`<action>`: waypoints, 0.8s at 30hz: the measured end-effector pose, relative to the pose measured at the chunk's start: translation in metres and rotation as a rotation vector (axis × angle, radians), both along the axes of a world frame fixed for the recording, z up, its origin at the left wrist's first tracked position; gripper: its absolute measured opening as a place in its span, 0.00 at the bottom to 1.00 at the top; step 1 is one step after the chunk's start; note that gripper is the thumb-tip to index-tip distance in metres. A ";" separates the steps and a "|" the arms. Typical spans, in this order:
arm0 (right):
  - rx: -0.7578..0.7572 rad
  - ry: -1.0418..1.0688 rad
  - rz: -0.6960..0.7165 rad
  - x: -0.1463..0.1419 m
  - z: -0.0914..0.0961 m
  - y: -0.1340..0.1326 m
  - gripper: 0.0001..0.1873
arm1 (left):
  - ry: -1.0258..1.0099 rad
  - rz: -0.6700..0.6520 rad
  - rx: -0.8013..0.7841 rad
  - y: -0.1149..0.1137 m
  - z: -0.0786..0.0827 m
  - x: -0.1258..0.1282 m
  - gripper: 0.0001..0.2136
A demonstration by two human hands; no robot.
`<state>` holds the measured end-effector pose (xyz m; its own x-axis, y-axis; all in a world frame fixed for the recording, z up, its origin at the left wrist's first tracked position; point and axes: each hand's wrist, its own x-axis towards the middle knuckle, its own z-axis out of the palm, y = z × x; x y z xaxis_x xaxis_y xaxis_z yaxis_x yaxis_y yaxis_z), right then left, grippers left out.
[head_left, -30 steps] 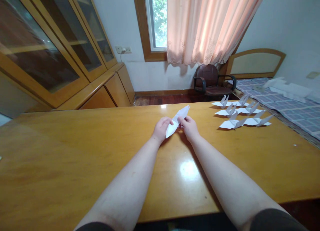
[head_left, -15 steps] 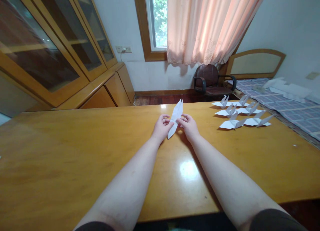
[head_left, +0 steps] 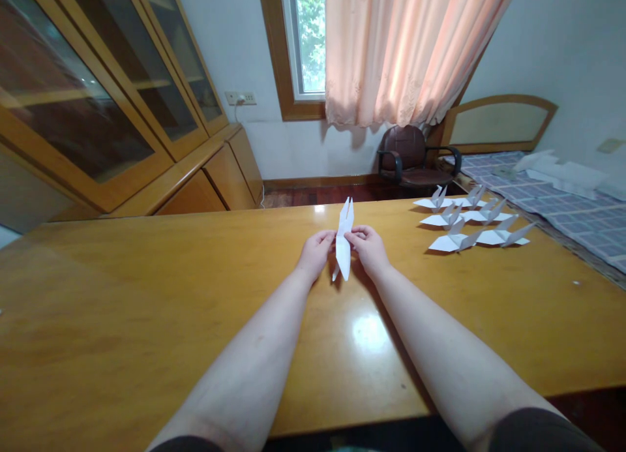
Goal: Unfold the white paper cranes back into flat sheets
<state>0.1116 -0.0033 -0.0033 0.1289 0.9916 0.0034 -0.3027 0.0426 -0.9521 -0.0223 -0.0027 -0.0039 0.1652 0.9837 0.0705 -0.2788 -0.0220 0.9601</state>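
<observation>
My two forearms reach forward over the worktop to a folded paper ahead of me, near the far edge. My left grip pinches its left side between thumb and fingers; my right grip pinches the opposite edge, thumb on top. I cannot tell whether the paper touches the wood below.

I judge this piece well into its folding: the slim, pointed body is there, but it shows no spread wings and no raised neck, so the shaping seems left to do.

Its long axis runs almost straight away from me, the far end leaning barely rightward. The near end comes to a broad point facing me, with a smaller flap hanging beside it on the left. The far end splits into two narrow tips, a slit between them, aimed toward the wall.

To the right, well apart, six paper birds stand in paired rows, looking finished, wings out. Beyond are the bed and a chair.
</observation>
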 end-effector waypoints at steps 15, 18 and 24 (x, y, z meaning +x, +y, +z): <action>-0.006 0.056 0.127 -0.001 -0.005 0.000 0.14 | 0.023 0.113 0.047 0.004 -0.001 0.001 0.22; -0.020 0.052 0.161 -0.002 -0.003 -0.001 0.15 | 0.089 0.132 0.094 0.003 -0.002 0.001 0.20; 0.041 -0.072 0.062 -0.002 0.000 -0.001 0.15 | 0.171 0.151 0.152 0.000 -0.004 0.002 0.28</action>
<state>0.1092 -0.0044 -0.0034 0.0650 0.9966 0.0509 -0.2364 0.0649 -0.9695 -0.0199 -0.0027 -0.0077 0.0394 0.9784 0.2031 -0.0954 -0.1986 0.9754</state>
